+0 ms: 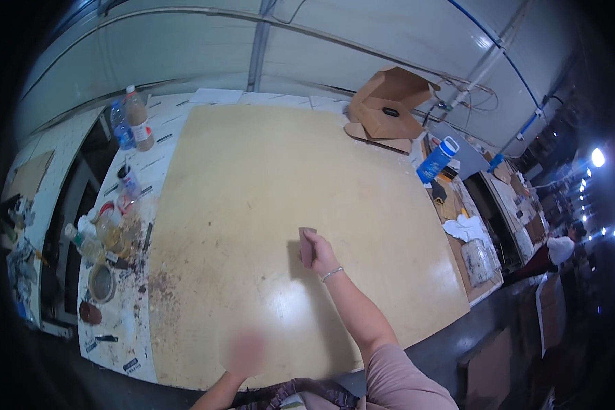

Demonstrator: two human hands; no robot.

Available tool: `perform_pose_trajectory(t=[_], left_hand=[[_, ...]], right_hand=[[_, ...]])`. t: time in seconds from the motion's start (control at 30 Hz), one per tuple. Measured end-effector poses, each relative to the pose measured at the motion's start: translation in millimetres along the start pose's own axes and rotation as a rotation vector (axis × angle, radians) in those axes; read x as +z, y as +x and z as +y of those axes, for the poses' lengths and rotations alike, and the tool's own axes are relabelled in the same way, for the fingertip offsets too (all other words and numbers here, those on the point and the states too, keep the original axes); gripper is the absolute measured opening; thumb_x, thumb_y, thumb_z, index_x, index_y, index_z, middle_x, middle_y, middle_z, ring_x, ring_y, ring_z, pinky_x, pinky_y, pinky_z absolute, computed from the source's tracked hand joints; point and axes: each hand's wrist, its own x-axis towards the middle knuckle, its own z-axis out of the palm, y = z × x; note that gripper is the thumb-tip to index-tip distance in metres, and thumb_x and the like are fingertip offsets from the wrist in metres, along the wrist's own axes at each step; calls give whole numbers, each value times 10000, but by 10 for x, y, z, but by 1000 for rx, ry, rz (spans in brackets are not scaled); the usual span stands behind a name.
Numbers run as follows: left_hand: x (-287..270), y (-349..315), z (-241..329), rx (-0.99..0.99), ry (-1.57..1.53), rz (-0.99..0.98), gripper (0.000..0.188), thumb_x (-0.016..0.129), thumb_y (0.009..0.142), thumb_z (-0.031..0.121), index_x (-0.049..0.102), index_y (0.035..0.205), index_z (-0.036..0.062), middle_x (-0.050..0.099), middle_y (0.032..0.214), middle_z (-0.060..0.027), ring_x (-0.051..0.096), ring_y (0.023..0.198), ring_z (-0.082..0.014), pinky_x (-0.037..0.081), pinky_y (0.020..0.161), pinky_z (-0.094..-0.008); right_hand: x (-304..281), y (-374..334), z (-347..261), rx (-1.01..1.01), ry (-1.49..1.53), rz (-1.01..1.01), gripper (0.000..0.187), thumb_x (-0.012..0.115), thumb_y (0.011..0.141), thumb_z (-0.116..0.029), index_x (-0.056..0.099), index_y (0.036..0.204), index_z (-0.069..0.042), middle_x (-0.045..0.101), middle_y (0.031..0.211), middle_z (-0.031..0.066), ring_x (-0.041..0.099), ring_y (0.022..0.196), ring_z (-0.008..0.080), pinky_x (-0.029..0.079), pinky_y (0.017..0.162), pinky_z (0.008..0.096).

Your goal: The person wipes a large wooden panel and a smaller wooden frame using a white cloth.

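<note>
My right hand [324, 255] reaches out over the middle of a large pale yellow board. A thin, flat brown rectangular piece [307, 249], perhaps folded sandpaper, is gripped in it, standing on edge with the thumb against its top. A bracelet circles that wrist. Close to the board's near edge is my left hand [246, 352], too blurred for its fingers to be made out. The yellow board [253, 171] covers most of the table and carries dark specks and stains, thickest along its left side near the front.
Along the left edge stand plastic bottles [140, 123], a round tin [102, 282] and a black-handled tool [106, 338]. At the back right sits an open cardboard box [389, 109]. A blue drink bottle [437, 160] and white cloth [465, 227] lie along the right. Farther right, a person [560, 250] bends over.
</note>
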Motion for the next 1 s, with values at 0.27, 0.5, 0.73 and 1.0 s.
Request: perform_pose_trajectory(t=[0.27,0.5,0.73,1.0], left_hand=[[352,-63,-152,30,333,-104,352,541,882,226,519,1190,57,550,1140,-137,515,1067,-278,406,914,-430],[-201,234,457,-295,458,-210,133,535,797,184,630,781,92,607,818,-142,571,791,-333,445,689,-484],[-38,186,130,-155,385,-178,155,497,822,156,613,787,59,615,824,-134,591,758,-297,466,674,-441],[-255,88,384,-355,283,-86,239,450,876,224,629,899,68,638,904,-147,608,826,-301,468,762,-436]], right_hand=[[-1750,580,-1417,-300,28,108,156,594,847,-241,532,792,-109,543,639,52,517,515,199,427,442,359],[-2229,692,-2831,-744,-363,611,357,556,856,-374,628,1074,-100,617,925,35,554,864,171,455,555,352],[-2188,422,-1123,-435,-364,175,44,552,842,-80,509,834,-82,454,671,-8,428,536,85,346,432,216],[-1455,-799,520,-718,-858,23,148,579,813,21,537,955,11,528,938,81,532,868,170,465,765,288]])
